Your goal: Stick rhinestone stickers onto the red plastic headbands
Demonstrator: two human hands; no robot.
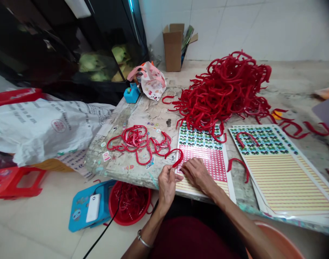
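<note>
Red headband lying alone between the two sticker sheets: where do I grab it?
Probably pinch the red headband at the top of its arch, coming from above; both ends curve down toward the table edge, and the crown lies clear between the sticker sheets.

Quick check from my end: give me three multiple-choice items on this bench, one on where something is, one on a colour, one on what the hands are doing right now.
1. Where does the big heap of red headbands lie?
A. On the floor
B. At the far side of the table, behind the sticker sheets
C. Inside the cardboard box

2. What colour is the basin on the floor under the table edge?
A. Red
B. Green
C. White

3. What is the left hand doing?
A. Resting flat on the floor
B. Holding a phone
C. Holding a red headband at the near sticker sheet

Answers:
1 B, the heap sits on the table beyond both sheets.
2 A, its rim and inside are red.
3 C, its fingers pinch the band's end while the right hand rests on the sheet beside it.
</note>
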